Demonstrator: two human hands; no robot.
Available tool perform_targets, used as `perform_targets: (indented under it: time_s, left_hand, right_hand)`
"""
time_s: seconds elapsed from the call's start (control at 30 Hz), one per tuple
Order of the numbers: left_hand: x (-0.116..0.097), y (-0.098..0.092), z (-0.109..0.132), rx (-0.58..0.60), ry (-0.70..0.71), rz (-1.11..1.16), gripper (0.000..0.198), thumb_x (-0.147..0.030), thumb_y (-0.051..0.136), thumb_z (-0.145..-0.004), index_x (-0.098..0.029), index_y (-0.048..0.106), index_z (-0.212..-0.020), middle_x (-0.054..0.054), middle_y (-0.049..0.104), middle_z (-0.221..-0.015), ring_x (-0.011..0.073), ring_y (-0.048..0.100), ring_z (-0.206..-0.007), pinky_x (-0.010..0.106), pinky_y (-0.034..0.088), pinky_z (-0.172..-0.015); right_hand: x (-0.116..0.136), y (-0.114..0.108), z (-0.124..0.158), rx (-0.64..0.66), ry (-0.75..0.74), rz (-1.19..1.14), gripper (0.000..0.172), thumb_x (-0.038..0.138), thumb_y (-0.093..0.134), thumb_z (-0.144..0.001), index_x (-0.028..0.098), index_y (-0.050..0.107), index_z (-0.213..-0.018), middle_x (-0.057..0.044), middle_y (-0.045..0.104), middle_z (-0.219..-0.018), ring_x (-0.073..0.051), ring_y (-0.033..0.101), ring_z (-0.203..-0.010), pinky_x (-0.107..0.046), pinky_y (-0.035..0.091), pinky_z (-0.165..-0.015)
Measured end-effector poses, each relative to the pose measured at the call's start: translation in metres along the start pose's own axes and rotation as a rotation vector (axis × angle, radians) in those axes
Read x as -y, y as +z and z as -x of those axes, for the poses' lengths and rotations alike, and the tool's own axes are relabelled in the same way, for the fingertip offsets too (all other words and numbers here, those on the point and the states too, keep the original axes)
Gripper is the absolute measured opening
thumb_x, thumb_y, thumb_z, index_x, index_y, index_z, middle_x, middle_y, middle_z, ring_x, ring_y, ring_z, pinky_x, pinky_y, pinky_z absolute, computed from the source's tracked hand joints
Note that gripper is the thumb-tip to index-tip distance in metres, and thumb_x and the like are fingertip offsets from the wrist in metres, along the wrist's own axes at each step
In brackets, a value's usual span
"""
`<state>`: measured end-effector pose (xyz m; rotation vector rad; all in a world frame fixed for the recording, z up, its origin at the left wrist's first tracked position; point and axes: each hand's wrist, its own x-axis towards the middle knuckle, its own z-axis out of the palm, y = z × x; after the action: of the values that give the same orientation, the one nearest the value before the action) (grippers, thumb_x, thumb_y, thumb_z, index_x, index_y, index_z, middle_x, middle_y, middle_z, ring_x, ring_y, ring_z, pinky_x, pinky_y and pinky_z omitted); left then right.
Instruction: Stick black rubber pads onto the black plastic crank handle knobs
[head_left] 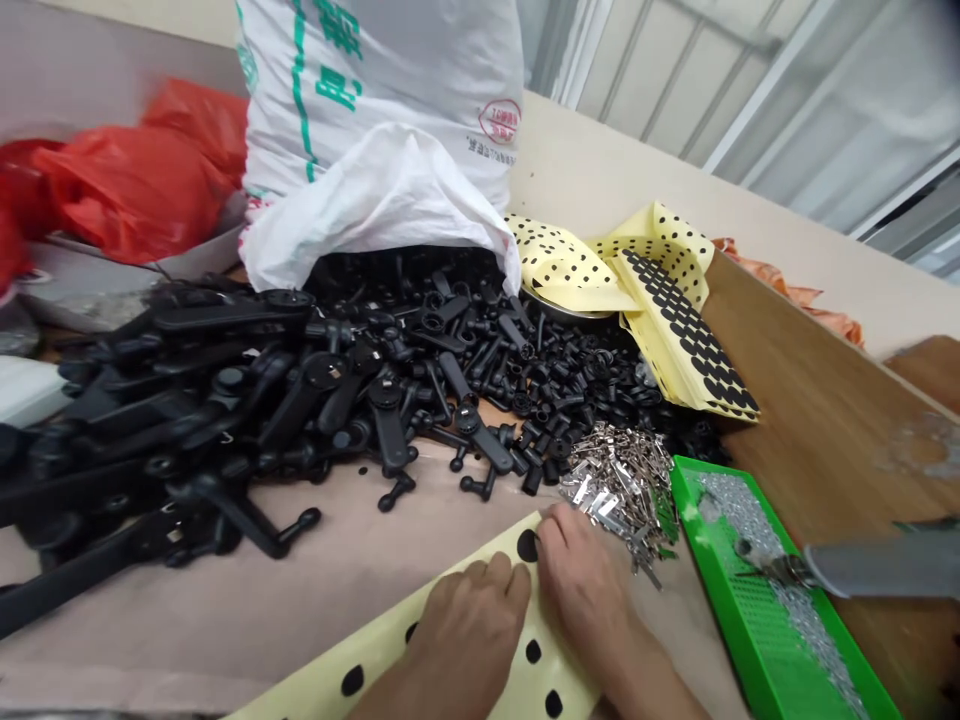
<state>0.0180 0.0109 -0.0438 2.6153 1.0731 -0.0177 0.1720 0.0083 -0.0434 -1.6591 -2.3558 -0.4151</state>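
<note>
My left hand (469, 630) rests with curled fingers on a pale yellow backing sheet (390, 645) dotted with round black pads, at the bottom middle. My right hand (581, 580) presses beside it on the sheet's top corner, fingertips pinched near one black pad (527, 545). Just right of the hands lies a heap of small silver metal clips (619, 480). A large pile of black plastic levers and knobs (337, 390) spreads across the brown paper in front of me.
A white woven sack (375, 100) spills the black parts. Used yellow pad sheets (660, 300) lie at the right. A green tray (772, 620) of tiny screws sits lower right, with a grey tool (877, 565) over it. Red bags (127, 180) lie at the far left.
</note>
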Motion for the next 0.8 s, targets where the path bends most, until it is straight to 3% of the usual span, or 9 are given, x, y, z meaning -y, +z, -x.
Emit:
perform_targets:
  time_s: [0.17, 0.43, 0.63, 0.8]
  left_hand:
    - [0.003, -0.014, 0.004, 0.068, -0.016, 0.127, 0.042, 0.003, 0.040, -0.066, -0.015, 0.059, -0.099, 0.012, 0.063, -0.094, 0.0279, 0.062, -0.084, 0.043, 0.053, -0.070]
    - [0.014, -0.025, 0.012, 0.096, 0.008, 0.288, 0.025, -0.007, 0.039, -0.081, -0.017, 0.061, -0.086, 0.009, 0.062, -0.089, 0.0224, 0.063, -0.076, 0.034, 0.052, -0.067]
    - [0.027, -0.031, 0.015, -0.048, -0.011, 0.400, 0.028, -0.013, 0.035, -0.086, -0.021, 0.062, -0.088, 0.005, 0.062, -0.084, 0.0185, 0.062, -0.074, 0.028, 0.049, -0.068]
    - [0.036, -0.054, -0.017, -0.197, -0.162, 0.295, 0.028, -0.014, 0.036, -0.087, -0.018, 0.060, -0.102, 0.009, 0.062, -0.096, 0.0229, 0.060, -0.088, 0.033, 0.047, -0.078]
  right_hand:
    - [0.005, 0.002, 0.004, -0.029, -0.084, -0.115, 0.026, -0.005, 0.040, -0.074, 0.018, 0.048, -0.067, -0.005, 0.050, -0.069, -0.019, 0.044, -0.063, -0.030, 0.034, -0.055]
    - [0.000, -0.006, 0.011, 0.018, -0.008, -0.406, 0.021, -0.001, 0.039, -0.080, 0.018, 0.050, -0.083, -0.009, 0.057, -0.090, -0.022, 0.051, -0.082, -0.034, 0.045, -0.071]
    - [-0.001, -0.006, 0.018, -0.036, -0.046, -0.414, 0.024, -0.001, 0.038, -0.078, 0.017, 0.051, -0.086, -0.011, 0.059, -0.092, -0.024, 0.053, -0.085, -0.038, 0.047, -0.073]
    - [-0.010, -0.005, 0.027, 0.003, -0.097, -0.535, 0.023, 0.002, 0.042, -0.077, 0.019, 0.050, -0.088, -0.012, 0.061, -0.105, -0.025, 0.055, -0.100, -0.038, 0.047, -0.084]
